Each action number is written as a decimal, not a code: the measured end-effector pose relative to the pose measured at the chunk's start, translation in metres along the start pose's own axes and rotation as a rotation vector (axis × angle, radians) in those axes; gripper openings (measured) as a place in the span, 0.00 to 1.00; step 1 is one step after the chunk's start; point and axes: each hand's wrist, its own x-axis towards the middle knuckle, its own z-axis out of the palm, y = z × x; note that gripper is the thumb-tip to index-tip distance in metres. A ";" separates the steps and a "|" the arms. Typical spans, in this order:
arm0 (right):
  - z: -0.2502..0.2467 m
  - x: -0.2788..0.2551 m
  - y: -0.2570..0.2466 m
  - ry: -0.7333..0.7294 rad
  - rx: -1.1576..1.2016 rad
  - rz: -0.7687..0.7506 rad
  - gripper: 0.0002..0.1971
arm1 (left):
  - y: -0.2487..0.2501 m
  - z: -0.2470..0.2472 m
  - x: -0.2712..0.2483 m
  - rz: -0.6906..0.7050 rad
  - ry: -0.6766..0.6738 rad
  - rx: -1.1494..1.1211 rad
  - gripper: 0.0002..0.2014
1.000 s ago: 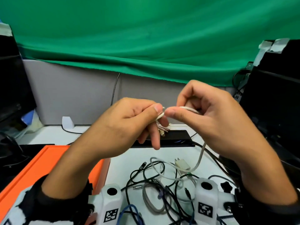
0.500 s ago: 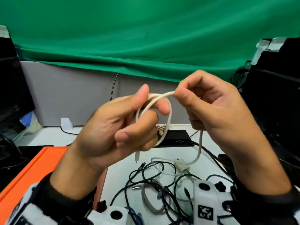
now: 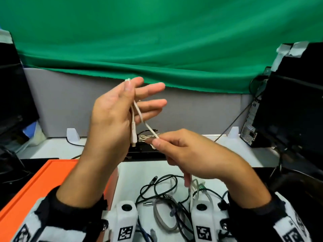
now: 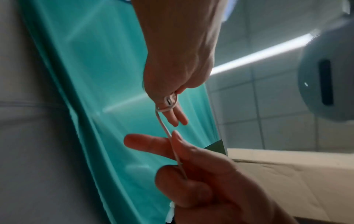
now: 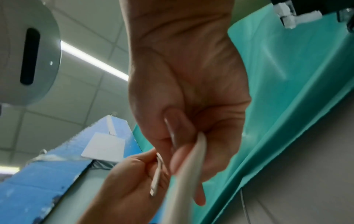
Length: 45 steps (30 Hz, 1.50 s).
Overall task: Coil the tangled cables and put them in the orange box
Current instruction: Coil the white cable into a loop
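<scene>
L hand (image 3: 113, 116) is raised palm-in w/ fingers spread, thumb pinning one white cable (image 3: 138, 112) at the fingertips, plug end dangling; R hand (image 3: 188, 154), lower, pinches the same cable. One orange box (image 3: 43, 186) at L on the table (image 3: 132, 173), cable tangle (image 3: 167, 198) beside it. Vs 0.5 s ago: L fingers uncurled, R hand dropped.

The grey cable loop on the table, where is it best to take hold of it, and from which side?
Probably the far arc of the grey cable loop, from above: it lies flat, that arc shows clear, while black cables cross its right side.
</scene>
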 end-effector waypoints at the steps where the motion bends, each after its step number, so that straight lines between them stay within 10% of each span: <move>1: -0.002 -0.002 -0.001 -0.023 -0.001 -0.001 0.22 | -0.001 -0.002 -0.001 0.015 -0.007 0.110 0.15; 9: -0.021 -0.013 0.003 0.093 0.019 -0.179 0.06 | -0.008 -0.015 -0.005 0.173 -0.417 1.244 0.19; 14: -0.032 -0.011 0.010 0.431 0.105 -0.285 0.11 | 0.008 -0.032 -0.004 -0.299 -0.696 0.436 0.20; 21: -0.016 0.000 0.003 0.607 0.149 -0.347 0.13 | 0.020 -0.022 -0.003 -0.394 -0.637 -0.837 0.17; 26: 0.005 0.013 0.008 0.377 -0.029 -0.181 0.23 | 0.029 -0.022 0.000 -0.260 -0.280 -0.883 0.26; 30: 0.021 0.013 -0.002 0.164 -0.271 -0.120 0.20 | 0.023 -0.018 0.002 0.047 -0.017 -0.089 0.16; 34: 0.013 0.002 -0.009 0.243 -0.269 -0.246 0.12 | 0.003 -0.021 0.001 0.241 -0.044 0.601 0.16; 37: -0.006 -0.009 -0.006 0.368 -0.122 -0.305 0.04 | 0.001 -0.023 -0.002 0.151 -0.329 0.944 0.17; 40: -0.017 -0.016 -0.004 0.420 0.081 -0.387 0.06 | 0.010 -0.018 -0.010 -0.166 -0.672 0.650 0.22; 45: -0.016 -0.019 -0.010 0.567 0.187 -0.513 0.07 | 0.027 -0.022 -0.016 -0.367 -0.817 -0.044 0.16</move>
